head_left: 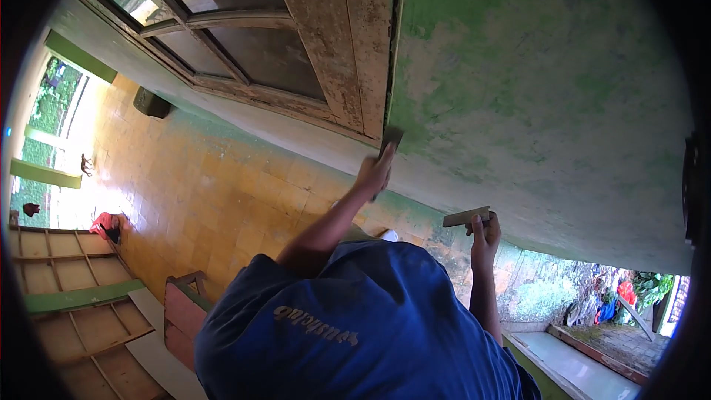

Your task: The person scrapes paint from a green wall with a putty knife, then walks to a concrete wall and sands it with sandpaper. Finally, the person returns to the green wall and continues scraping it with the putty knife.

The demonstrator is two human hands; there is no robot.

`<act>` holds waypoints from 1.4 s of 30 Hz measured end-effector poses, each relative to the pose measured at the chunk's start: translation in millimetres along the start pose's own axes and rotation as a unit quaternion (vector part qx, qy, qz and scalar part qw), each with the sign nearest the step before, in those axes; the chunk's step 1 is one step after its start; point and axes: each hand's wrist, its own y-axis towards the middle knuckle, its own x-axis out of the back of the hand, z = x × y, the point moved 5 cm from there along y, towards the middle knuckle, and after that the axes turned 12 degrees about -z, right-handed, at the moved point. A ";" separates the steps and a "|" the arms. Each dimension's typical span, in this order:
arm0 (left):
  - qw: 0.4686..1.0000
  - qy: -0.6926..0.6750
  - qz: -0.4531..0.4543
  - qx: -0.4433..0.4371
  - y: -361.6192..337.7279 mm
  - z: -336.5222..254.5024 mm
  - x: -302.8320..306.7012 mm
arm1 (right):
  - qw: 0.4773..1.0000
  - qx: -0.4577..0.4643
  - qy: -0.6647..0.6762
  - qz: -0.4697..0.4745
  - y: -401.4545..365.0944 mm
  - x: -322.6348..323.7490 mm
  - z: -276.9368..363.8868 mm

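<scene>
Toward the left, orange floor tiles [215,170] run below a weathered brown wooden window frame [326,37] with glass panes, and at its lower corner, where the wood meets the patchy green-and-grey plastered wall [533,104], the person in a blue T-shirt [355,311] appears to be working the seam or the wall surface next to it. The left hand [376,173] is closed around a dark, flat hand tool [391,138], whose blurred blade reaches to the frame's corner; whether its edge presses on the plaster or stands just off it cannot be told. The next move would seem to call for keeping that edge flat and controlled along the join, so that neither the old wood nor the plaster is gouged. Farther right, before the lower part of the wall, the right hand [485,235] grips a grey, flat, rectangular blade [462,218] at one end, the thumb laid against it and the fingers curled behind; its long free end points left toward the other hand. This blade looks held in readiness, well apart from the dark tool, with neither hand's grasp loosened.
</scene>
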 end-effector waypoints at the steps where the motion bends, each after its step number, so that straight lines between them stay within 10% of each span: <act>1: 1.000 0.000 0.000 0.002 4.4 -11.8 -1.9 | 1.000 -0.001 -0.001 0.000 -1.3 1.0 -1.0; 4: 0.994 0.003 0.037 -0.102 6.2 -36.1 -9.0 | 1.000 0.012 -0.004 0.017 1.3 0.4 1.7; 12: 0.999 -0.034 0.006 0.024 -28.0 43.7 9.3 | 1.000 0.003 -0.022 0.003 -0.9 7.0 -0.2; 32: 0.988 -0.037 0.044 -0.142 -18.5 -110.6 4.3 | 1.000 0.017 0.008 0.003 -1.8 1.7 -2.3; 42: 0.994 -0.066 0.039 -0.074 -35.4 -96.6 3.9 | 0.999 0.000 0.023 -0.025 -9.8 15.9 -11.5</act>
